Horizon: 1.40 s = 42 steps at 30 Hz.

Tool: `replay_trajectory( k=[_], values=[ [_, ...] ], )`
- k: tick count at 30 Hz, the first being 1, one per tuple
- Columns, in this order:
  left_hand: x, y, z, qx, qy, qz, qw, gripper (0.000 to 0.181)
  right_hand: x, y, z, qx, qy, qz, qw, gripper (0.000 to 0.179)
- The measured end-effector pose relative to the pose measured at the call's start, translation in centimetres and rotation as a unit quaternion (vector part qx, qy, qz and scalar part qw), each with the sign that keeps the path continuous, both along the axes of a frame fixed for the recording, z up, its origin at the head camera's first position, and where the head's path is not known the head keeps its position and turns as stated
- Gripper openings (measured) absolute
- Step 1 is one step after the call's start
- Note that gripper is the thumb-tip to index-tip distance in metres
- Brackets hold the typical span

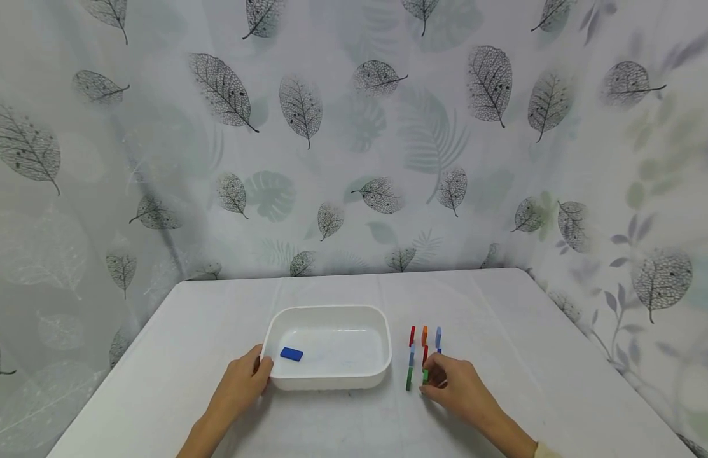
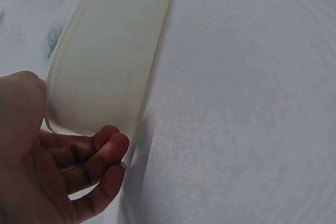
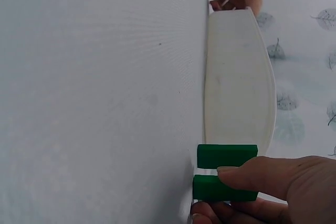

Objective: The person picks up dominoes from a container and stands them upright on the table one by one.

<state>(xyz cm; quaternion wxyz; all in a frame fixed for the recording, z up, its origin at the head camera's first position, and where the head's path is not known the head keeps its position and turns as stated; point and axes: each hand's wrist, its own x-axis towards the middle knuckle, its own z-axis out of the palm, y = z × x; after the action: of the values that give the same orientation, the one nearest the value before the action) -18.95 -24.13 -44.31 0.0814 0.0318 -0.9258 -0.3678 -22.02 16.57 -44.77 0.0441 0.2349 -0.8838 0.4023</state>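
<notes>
My left hand grips the left end of a white tray, thumb at the rim and fingers against the outer wall. Inside the tray a dark blue block lies flat, near the left end. To the right of the tray, my right hand pinches a green block between thumb and fingers, upright and close to the table. Beside it, on the tray side, another green block stands on edge. Behind my right fingers a dark blue block is mostly hidden.
Upright blocks stand in rows beyond my right hand: red, orange and light blue at the back, another light blue and red nearer. A leaf-patterned curtain surrounds the white table.
</notes>
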Motion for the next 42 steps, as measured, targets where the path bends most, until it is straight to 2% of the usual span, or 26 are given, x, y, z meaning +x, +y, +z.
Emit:
replay_trajectory(
  k=[10, 16, 19, 24, 30, 35, 38, 42],
  values=[
    [0.0, 0.0, 0.3, 0.001, 0.0, 0.004, 1.0, 0.016, -0.1, -0.2, 0.3, 0.013, -0.015, -0.016, 0.9997, 0.026],
    [0.0, -0.1, 0.1, -0.002, 0.001, 0.006, 1.0, 0.021, 0.2, -0.1, 1.5, 0.023, -0.022, -0.02, 0.9993, 0.03],
    [0.0, -0.2, 0.0, -0.003, 0.003, 0.006, 1.0, 0.022, 0.3, -0.1, 2.5, 0.02, -0.01, -0.021, 0.9995, 0.03],
    [-0.1, -0.2, 0.0, -0.001, 0.001, 0.005, 1.0, 0.02, 0.0, -0.8, 4.6, 0.01, 0.042, -0.015, 0.999, 0.029],
    [-0.1, -0.1, 0.0, 0.0, 0.001, 0.002, 1.0, 0.022, -0.6, -3.9, 7.0, 0.002, 0.086, 0.01, 0.9962, 0.029],
    [-0.2, -0.1, -0.1, 0.004, 0.003, 0.0, 1.0, 0.022, -1.2, -7.4, 7.7, -0.002, 0.117, 0.064, 0.991, 0.027],
    [-0.2, -0.2, -0.1, 0.007, 0.004, -0.003, 1.0, 0.021, -1.6, -9.7, 7.7, 0.015, 0.116, 0.09, 0.989, 0.025],
    [0.0, -0.1, -0.2, 0.011, 0.004, -0.005, 0.9999, 0.021, -2.3, -12.8, 7.7, 0.042, 0.091, 0.113, 0.9885, 0.023]
  ],
)
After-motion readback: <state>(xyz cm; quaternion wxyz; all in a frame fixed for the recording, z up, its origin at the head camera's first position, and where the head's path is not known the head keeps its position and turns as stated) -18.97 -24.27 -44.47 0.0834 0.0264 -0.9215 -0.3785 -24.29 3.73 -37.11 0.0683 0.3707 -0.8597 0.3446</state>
